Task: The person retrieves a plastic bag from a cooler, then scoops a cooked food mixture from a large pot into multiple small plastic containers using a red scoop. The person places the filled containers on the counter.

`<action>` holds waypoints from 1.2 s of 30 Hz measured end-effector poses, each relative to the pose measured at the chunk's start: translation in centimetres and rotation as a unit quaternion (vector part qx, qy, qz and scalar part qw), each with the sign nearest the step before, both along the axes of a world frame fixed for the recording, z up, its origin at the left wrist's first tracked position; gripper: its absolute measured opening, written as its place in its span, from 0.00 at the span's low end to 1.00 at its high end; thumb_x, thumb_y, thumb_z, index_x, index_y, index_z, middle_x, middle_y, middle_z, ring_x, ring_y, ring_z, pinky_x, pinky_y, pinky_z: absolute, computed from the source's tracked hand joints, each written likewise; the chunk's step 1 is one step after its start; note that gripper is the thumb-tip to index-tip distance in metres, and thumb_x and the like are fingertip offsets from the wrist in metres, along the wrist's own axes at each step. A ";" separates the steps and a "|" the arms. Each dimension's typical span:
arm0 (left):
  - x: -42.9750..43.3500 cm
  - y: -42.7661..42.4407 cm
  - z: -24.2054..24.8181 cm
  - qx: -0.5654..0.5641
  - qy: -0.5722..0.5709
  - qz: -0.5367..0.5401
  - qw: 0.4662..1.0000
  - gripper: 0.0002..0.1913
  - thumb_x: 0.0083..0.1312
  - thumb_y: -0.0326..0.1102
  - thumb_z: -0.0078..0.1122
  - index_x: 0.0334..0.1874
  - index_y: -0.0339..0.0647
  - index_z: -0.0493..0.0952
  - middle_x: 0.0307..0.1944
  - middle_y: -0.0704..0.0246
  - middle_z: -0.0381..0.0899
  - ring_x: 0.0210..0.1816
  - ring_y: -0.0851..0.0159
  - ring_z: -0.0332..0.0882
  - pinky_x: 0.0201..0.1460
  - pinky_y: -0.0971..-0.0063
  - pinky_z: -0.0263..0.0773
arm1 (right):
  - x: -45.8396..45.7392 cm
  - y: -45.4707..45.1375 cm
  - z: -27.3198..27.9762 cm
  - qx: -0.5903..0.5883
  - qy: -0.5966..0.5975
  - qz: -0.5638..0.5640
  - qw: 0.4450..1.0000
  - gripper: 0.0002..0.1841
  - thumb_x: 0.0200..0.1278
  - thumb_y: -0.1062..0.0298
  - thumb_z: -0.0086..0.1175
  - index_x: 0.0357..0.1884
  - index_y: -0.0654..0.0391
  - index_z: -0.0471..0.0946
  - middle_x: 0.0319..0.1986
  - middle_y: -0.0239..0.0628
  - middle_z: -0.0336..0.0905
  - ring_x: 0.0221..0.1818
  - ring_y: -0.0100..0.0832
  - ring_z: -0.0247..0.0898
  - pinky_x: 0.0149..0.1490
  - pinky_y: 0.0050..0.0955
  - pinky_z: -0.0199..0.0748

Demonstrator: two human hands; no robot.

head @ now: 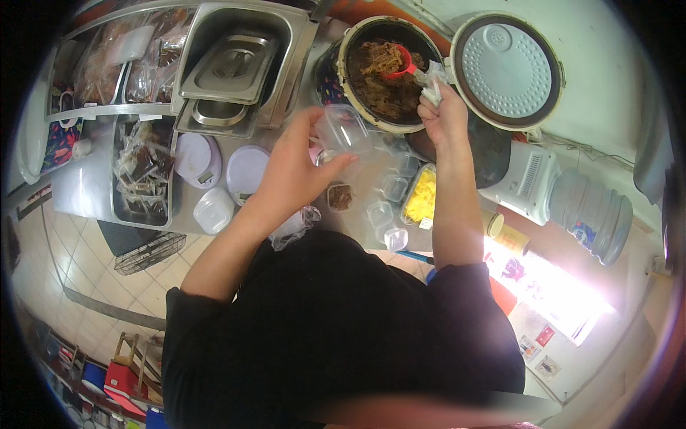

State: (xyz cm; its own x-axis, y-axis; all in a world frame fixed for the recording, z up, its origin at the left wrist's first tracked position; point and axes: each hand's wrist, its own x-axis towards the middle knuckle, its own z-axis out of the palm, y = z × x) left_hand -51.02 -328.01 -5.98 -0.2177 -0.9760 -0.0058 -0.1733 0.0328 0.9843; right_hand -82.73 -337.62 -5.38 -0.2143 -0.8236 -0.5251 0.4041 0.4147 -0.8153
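Observation:
My left hand (292,166) holds a clear plastic container (345,128) tilted, between thumb and fingers, in front of a deep round pot (348,88). The handle end of a red scoop (407,65), wrapped in crumpled plastic (433,86), is in my right hand (449,113). The scoop's bowl is inside the pot, amid brown shredded food (378,56). Hinged open to the right is the pot's round lid (508,69). Below my left thumb, a small clear tub (341,197) of brown food stands on the steel table (359,228).
Several clear containers (379,214) stand near a tub of yellow food (422,195). Two kitchen scales (195,158) are at left, beside a steel pan of bagged food (143,177). Steel lids (230,69) lie in a deep pan behind. A water bottle (592,209) is at right.

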 end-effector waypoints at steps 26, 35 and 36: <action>-9.8 -4.8 -0.4 0.000 0.127 0.007 0.992 0.37 0.63 0.22 0.80 0.72 0.35 0.68 0.58 0.68 0.84 0.55 0.72 0.82 0.56 0.78 0.74 | 1.9 10.7 8.7 -0.343 0.607 0.127 0.706 0.08 0.68 0.76 0.61 0.46 0.61 0.87 0.32 0.45 0.83 0.32 0.42 0.82 0.40 0.37 0.78; -9.1 -3.4 -0.4 -0.013 0.212 -0.031 0.977 0.42 0.61 0.15 0.75 0.74 0.37 0.59 0.68 0.61 0.74 0.70 0.64 0.76 0.75 0.65 0.73 | 3.3 12.9 8.4 -0.109 0.186 -0.121 0.969 0.07 0.81 0.66 0.58 0.43 0.56 0.84 0.31 0.26 0.80 0.28 0.20 0.68 0.34 0.21 0.62; -9.0 -3.1 -0.2 -0.012 0.214 -0.034 0.976 0.42 0.61 0.15 0.75 0.74 0.37 0.59 0.68 0.60 0.73 0.71 0.63 0.76 0.76 0.64 0.72 | 3.1 13.1 8.4 -0.107 0.092 -0.128 0.982 0.06 0.81 0.65 0.58 0.43 0.54 0.83 0.30 0.25 0.78 0.27 0.21 0.66 0.34 0.22 0.61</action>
State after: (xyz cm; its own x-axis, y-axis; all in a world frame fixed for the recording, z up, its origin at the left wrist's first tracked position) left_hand -60.02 -331.08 -6.20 -0.2599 -0.9577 0.1232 0.2577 0.0542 0.9647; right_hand -79.66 -324.47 2.97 -0.5028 -0.8179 -0.2797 0.3109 0.1308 -0.9414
